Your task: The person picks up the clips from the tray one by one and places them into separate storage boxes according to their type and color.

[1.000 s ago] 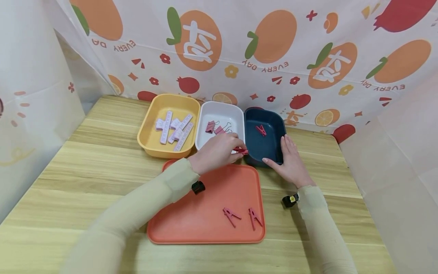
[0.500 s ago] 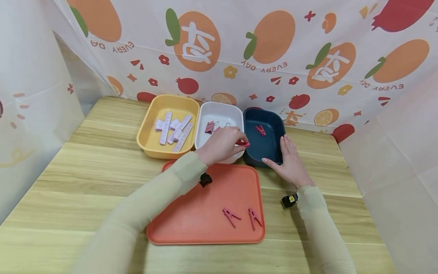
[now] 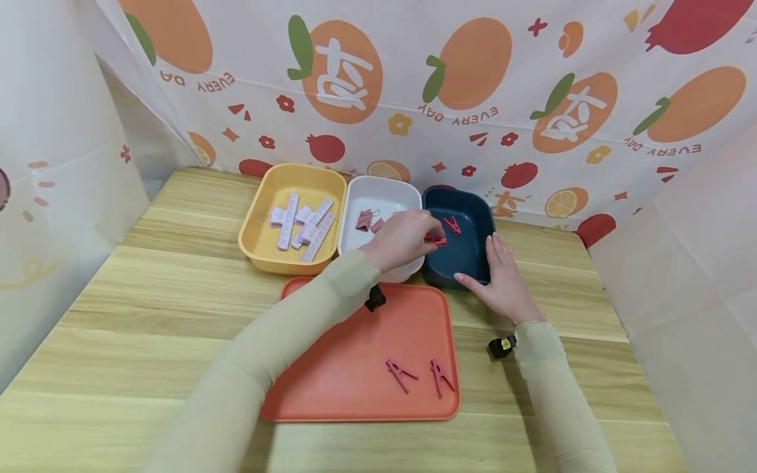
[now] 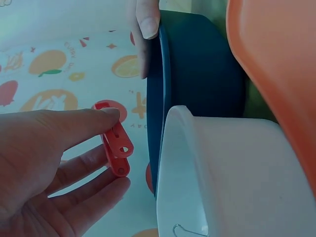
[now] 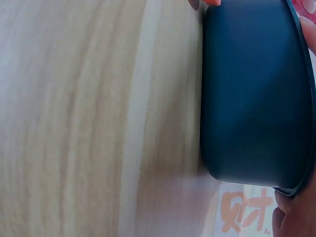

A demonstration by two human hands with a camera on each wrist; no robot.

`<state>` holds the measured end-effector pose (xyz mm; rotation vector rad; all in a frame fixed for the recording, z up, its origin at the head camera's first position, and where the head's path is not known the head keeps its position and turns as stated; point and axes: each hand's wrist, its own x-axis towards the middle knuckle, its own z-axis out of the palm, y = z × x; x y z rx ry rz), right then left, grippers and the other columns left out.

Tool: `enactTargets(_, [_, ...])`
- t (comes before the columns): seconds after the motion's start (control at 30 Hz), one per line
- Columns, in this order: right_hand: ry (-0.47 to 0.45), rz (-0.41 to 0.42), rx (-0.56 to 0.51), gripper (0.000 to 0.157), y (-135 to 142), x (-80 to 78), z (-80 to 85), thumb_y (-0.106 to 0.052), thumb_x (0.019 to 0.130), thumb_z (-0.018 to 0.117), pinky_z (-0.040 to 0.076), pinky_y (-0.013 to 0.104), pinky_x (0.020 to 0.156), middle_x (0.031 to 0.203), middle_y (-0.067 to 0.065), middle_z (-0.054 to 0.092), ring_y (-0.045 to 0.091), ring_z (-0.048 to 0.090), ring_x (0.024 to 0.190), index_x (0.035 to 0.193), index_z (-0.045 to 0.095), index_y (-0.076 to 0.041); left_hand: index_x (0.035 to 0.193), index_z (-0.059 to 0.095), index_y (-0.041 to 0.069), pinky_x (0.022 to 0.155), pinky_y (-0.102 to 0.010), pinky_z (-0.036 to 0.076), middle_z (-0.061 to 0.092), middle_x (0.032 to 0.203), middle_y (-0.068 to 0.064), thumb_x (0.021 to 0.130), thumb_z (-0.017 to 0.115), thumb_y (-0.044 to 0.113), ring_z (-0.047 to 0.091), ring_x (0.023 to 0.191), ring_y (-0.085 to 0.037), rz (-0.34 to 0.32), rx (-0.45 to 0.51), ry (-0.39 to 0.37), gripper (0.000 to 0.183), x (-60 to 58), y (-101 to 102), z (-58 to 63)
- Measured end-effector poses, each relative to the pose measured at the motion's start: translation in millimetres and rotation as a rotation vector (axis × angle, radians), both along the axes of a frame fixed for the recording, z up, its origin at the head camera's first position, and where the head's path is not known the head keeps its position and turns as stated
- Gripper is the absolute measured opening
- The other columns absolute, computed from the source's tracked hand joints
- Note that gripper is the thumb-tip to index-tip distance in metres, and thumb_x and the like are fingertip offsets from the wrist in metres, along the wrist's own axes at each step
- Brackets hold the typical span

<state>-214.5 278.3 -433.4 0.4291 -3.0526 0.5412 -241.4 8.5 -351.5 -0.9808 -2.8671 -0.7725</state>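
My left hand (image 3: 403, 238) pinches a red clothespin (image 4: 120, 146) between thumb and fingers, over the left edge of the dark blue bin (image 3: 452, 263). Another red clothespin (image 3: 452, 225) lies inside that bin. With its fingers straight along the bin's right side and the thumb at the front rim, my right hand (image 3: 505, 286) rests on the blue bin. Two more clothespins, a left one (image 3: 401, 375) and a right one (image 3: 441, 378), lie on the orange tray (image 3: 355, 394). The left hand hides part of the white bin (image 3: 383, 187).
At the left of the row stands a yellow bin (image 3: 251, 243) with several pale purple clips (image 3: 288, 221) in it. Pink binder clips (image 3: 365, 220) lie in the white bin. Behind the bins hangs a fruit-patterned curtain (image 3: 408, 59); wooden tabletop (image 3: 148, 302) surrounds the tray.
My left hand has moved right and slightly away from me with the clothespin, from the white bin's front right corner to the blue bin's left edge. The right hand has stayed put.
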Motion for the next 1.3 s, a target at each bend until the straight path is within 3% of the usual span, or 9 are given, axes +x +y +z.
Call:
enactTargets(0.6, [-0.004, -0.005, -0.005, 0.115, 3, -1.2, 2.4, -0.076, 0.089, 0.056, 0.007, 0.05, 0.122, 0.169, 0.011, -0.001, 0.024, -0.005, 0.154, 0.162, 0.007, -0.001, 0.121, 0.076, 0.016, 0.091, -0.023, 0.052, 0.069, 0.115, 0.001, 0.096, 0.073, 0.016, 0.06, 0.105, -0.012, -0.02, -0.044, -0.073, 0.025, -21.9, 32, -1.2])
enactTargets(1.0, [-0.003, -0.01, 0.007, 0.115, 2, -2.5, 1.6, -0.077, 0.089, 0.054, 0.008, 0.051, 0.121, 0.17, 0.009, -0.002, 0.024, -0.005, 0.154, 0.163, 0.007, -0.003, 0.116, 0.077, 0.016, 0.089, -0.025, 0.053, 0.07, 0.11, 0.001, 0.097, 0.072, 0.016, 0.059, 0.091, -0.013, -0.032, -0.102, -0.094, 0.019, -40.2, 58, -9.8])
enactTargets(1.13, [0.006, 0.0, 0.006, 0.114, 2, -3.3, 0.7, -0.076, 0.089, 0.054, 0.008, 0.05, 0.122, 0.169, 0.012, 0.001, 0.024, -0.004, 0.154, 0.162, 0.009, -0.001, 0.118, 0.076, 0.015, 0.092, -0.028, 0.053, 0.069, 0.112, -0.001, 0.097, 0.071, 0.013, 0.06, 0.094, -0.014, -0.021, -0.112, -0.105, 0.021, -50.5, 66, -17.9])
enactTargets(1.3, [0.005, 0.002, -0.004, 0.114, 2, -3.2, 0.5, -0.076, 0.089, 0.055, 0.007, 0.05, 0.122, 0.169, 0.013, 0.001, 0.025, -0.004, 0.154, 0.162, 0.01, 0.0, 0.134, 0.068, 0.015, 0.105, -0.033, 0.046, 0.064, 0.132, -0.003, 0.098, 0.07, 0.012, 0.058, 0.116, -0.017, 0.029, -0.133, -0.073, 0.036, -64.6, 72, -28.9])
